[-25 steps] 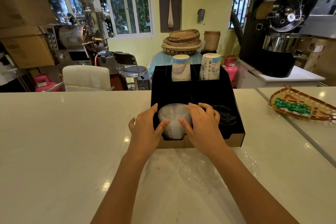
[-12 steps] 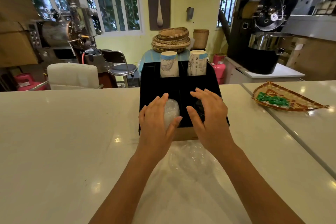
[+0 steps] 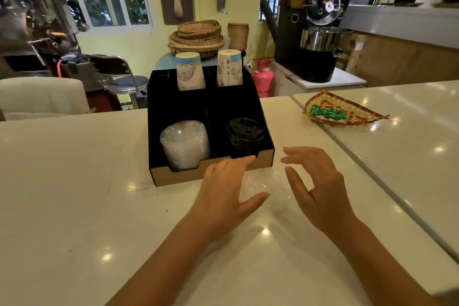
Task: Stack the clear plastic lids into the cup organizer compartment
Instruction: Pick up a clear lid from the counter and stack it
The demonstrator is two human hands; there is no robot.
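Step in hand: Both hands reach for loose clear plastic lids [image 3: 269,187] lying on the white counter [image 3: 74,194], just in front of the cup organizer [image 3: 173,177]; this reads as a pick-up for the next batch.
Left hand [image 3: 227,190]: Open, fingers spread and slightly curled, at the left edge of the loose lids; whether it touches them cannot be told. It holds nothing.
Right hand [image 3: 318,185]: Open, fingers spread and arched, thumb apart, on the right of the same lids; empty.
Stacked lids [image 3: 185,145]: A tall clear stack stands in the organizer's front-left compartment.
Black lids [image 3: 244,136]: In the front-right compartment, beside the clear stack.
Paper cups [image 3: 190,71]: Upright in the organizer's rear compartments.
Next move, as judged: Close both hands around the loose lids, lift them over the organizer's low front wall and seat them on the clear stack, square and centred.
Risk: The lids are nearly invisible against the counter and probably slippery.
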